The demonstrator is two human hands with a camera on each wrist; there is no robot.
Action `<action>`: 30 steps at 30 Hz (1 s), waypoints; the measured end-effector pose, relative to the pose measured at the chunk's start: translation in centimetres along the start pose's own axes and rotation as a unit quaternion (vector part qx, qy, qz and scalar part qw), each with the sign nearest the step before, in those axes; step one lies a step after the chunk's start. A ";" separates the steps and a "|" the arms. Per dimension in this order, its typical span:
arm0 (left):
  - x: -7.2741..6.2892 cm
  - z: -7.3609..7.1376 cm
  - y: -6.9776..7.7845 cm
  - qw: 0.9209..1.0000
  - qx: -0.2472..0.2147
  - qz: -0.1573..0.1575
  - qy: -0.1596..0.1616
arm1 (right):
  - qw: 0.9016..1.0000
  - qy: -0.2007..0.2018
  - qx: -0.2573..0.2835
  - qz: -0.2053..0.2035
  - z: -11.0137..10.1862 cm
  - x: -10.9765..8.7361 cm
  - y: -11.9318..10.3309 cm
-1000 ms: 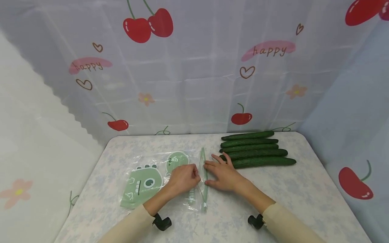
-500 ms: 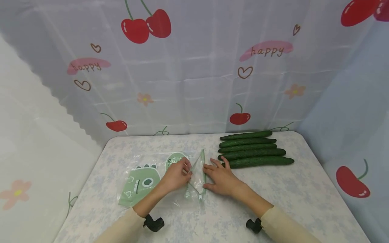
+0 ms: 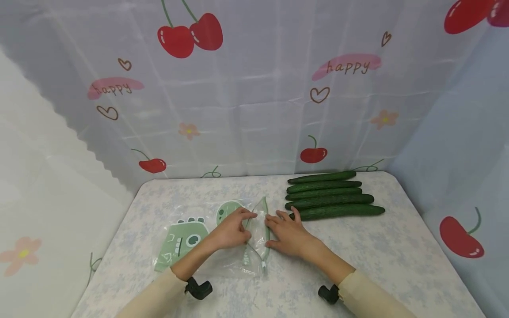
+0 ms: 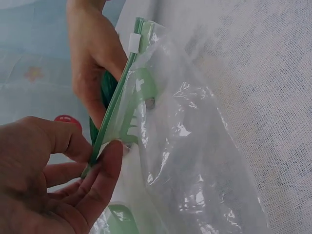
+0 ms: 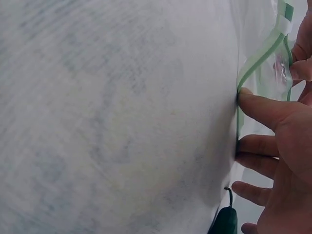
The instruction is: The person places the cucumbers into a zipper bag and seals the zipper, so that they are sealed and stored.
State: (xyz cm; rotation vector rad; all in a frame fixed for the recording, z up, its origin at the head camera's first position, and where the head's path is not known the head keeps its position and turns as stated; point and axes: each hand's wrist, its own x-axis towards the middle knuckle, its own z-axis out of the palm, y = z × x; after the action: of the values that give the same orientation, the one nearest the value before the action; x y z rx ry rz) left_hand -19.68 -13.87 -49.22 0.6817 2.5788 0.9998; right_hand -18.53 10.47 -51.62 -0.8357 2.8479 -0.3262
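A clear slider zip bag [image 3: 183, 243] with green cartoon prints lies flat on the table, its green-edged mouth toward the right and parted. My left hand [image 3: 232, 229] pinches the upper lip of that mouth; in the left wrist view the green strip [image 4: 113, 105] runs between thumb and fingers. On the lower lip, my right hand [image 3: 292, 236] presses with thumb and fingers spread along the table. The white slider [image 4: 135, 43] sits at the near end of the strip. Just beyond the right fingertips lies the nearest cucumber [image 3: 342, 212].
Several cucumbers [image 3: 324, 191] lie side by side at the back right of the table [image 3: 358, 251]. Behind the table hangs a curtain [image 3: 254, 110] printed with cherries, and more of it stands along both sides.
My left hand has moved left, drawing the upper lip away from the lower one, so the bag's mouth has parted. The right hand stays on the lower lip.
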 end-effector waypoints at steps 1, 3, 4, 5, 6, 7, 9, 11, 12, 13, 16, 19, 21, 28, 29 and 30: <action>0.0 -0.1 -0.1 1.000 -0.027 -0.005 0.001 | 1.000 -0.002 -0.001 0.002 -0.1 0.0 -0.1; -0.1 -0.2 -0.4 0.996 -0.086 -0.019 0.009 | 1.000 -0.004 -0.003 0.004 -0.1 0.1 -0.1; -0.2 -0.3 -0.5 0.993 -0.118 -0.028 0.013 | 1.000 -0.006 -0.003 0.005 -0.1 0.1 -0.1; -0.3 -0.4 -0.6 0.988 -0.149 -0.037 0.018 | 1.000 -0.007 -0.004 0.006 0.0 0.1 0.0; -0.4 -0.5 -0.6 0.983 -0.178 -0.045 0.023 | 1.000 -0.009 -0.004 0.007 0.0 0.1 0.0; -0.5 -0.5 -0.7 0.978 -0.202 -0.049 0.028 | 1.000 -0.010 -0.004 0.009 0.0 0.1 0.0; -0.6 -0.5 -0.8 0.972 -0.229 -0.049 0.029 | 1.000 -0.013 -0.005 0.012 0.0 0.0 0.0; -0.7 -0.6 -0.9 0.968 -0.248 -0.043 0.024 | 1.000 -0.015 -0.005 0.013 0.0 0.0 0.0; -0.8 -0.6 -1.1 0.966 -0.256 -0.042 0.020 | 1.000 -0.016 -0.003 0.013 0.0 0.0 0.0; -1.0 -0.7 -1.2 0.964 -0.262 -0.045 0.019 | 1.000 -0.016 -0.001 0.013 0.0 0.0 -0.1; -1.4 -0.9 -1.5 0.958 -0.279 -0.063 0.022 | 1.000 -0.018 0.004 0.009 0.0 0.0 -0.2; -1.9 -1.2 -1.8 0.949 -0.303 -0.084 0.029 | 1.000 -0.016 0.007 0.007 -0.1 0.0 -0.4; -2.1 -1.3 -1.9 0.944 -0.318 -0.086 0.032 | 1.000 -0.018 0.006 0.008 -0.1 0.0 -0.4; -2.0 -0.7 -1.5 0.962 -0.258 -0.060 0.068 | 1.000 -0.014 0.010 0.007 -0.1 -0.1 -0.4; -2.0 -0.4 -1.4 0.969 -0.228 -0.054 0.077 | 1.000 -0.013 0.011 0.006 -0.1 -0.1 -0.4; -1.9 -0.3 -1.2 0.975 -0.198 -0.049 0.086 | 1.000 -0.012 0.014 0.006 0.0 -0.1 -0.4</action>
State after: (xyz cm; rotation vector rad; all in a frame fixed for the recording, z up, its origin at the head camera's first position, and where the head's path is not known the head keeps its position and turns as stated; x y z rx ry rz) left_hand -18.56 -15.81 -49.69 0.3738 2.4084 1.5386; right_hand -18.21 10.20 -51.49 -0.8123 2.8184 -0.3517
